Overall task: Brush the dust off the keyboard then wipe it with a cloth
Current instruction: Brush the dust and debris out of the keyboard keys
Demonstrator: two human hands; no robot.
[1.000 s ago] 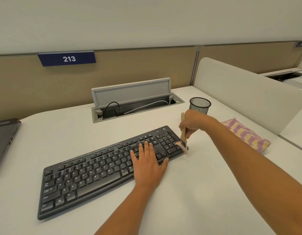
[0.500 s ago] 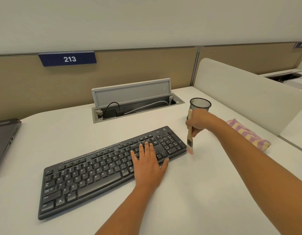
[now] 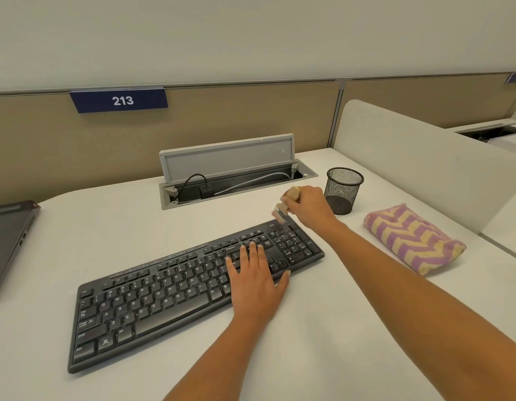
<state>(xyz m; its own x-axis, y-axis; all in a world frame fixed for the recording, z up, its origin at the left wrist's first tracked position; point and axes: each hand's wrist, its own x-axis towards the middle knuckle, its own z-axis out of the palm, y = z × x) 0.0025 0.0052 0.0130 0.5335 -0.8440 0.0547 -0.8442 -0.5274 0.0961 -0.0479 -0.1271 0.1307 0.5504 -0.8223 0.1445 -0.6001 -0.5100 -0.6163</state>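
Worktop (image 3: 323, 328) carries keyboard (image 3: 164, 299), under left hand (image 3: 255, 280), fingers flat and straight on keys; striped cloth (image 3: 413, 241) lies right of right hand (image 3: 310, 205), apart; right fingers curl round brush (image 3: 282, 209), bristles at numpad's far corner (blurred); brushing step in hand; next move probably a light sweep across keys.

A black full-size keyboard (image 3: 164, 296) lies flat on the white desk (image 3: 323, 328), its long side running from 8 o'clock up to 2 o'clock, with the number pad at the far right end. The left hand (image 3: 255, 280) rests flat on the keys just left of that pad. The small brush (image 3: 284, 208), with a pale wooden handle and a metal band, is gripped by the right hand (image 3: 308, 205). It is tilted, with the blurred bristles pointing toward 7 o'clock at the pad's back corner. The cloth (image 3: 413, 238), striped in purple and yellow zigzags, lies folded thick at the keyboard's 3 o'clock, apart from it.
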